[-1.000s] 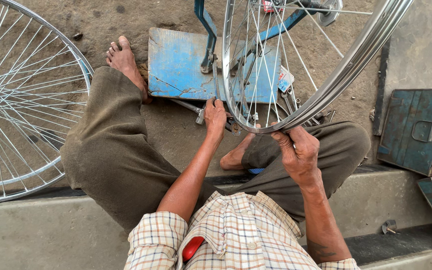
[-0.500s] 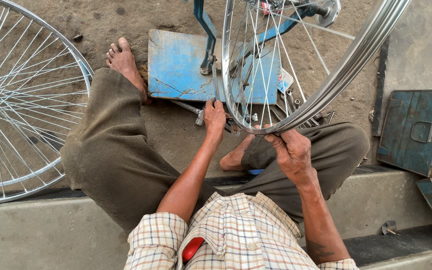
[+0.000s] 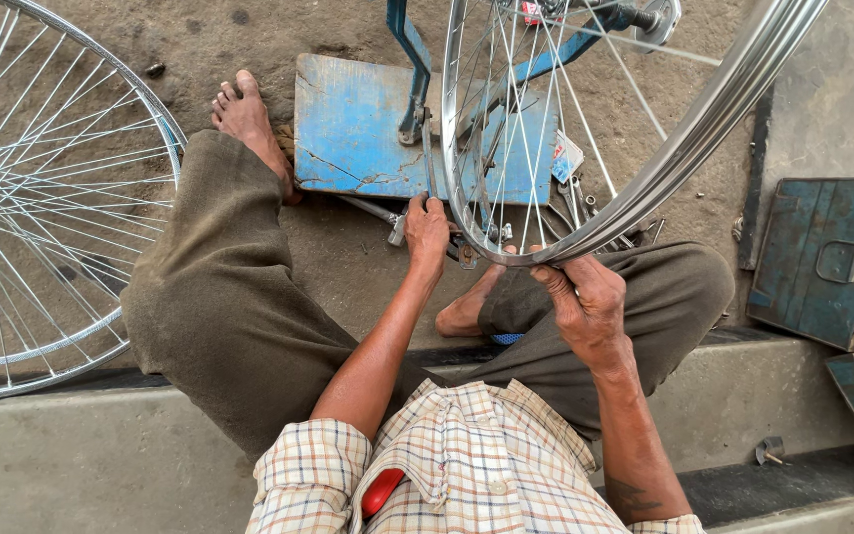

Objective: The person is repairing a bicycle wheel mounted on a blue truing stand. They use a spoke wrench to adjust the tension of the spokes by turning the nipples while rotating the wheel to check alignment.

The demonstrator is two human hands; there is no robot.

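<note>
Right hand [image 3: 590, 302] slid along wheel rim [image 3: 644, 188]; left hand [image 3: 427, 227] inside spokes.

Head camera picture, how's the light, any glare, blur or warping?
Head view: soft, even daylight with faint shadows; bright glare runs along the wheel rim that the right hand grips; left hand and spokes are sharp, no motion blur; wide-lens bending curves the concrete ledge at the edges.

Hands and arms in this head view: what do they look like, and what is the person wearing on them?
Both are bare, without gloves, rings or a watch. The left hand and right hand come out of a checked shirt, cream with red and blue lines, its sleeves rolled above the elbows. A dark mark, perhaps a tattoo, shows on the right forearm.
</note>
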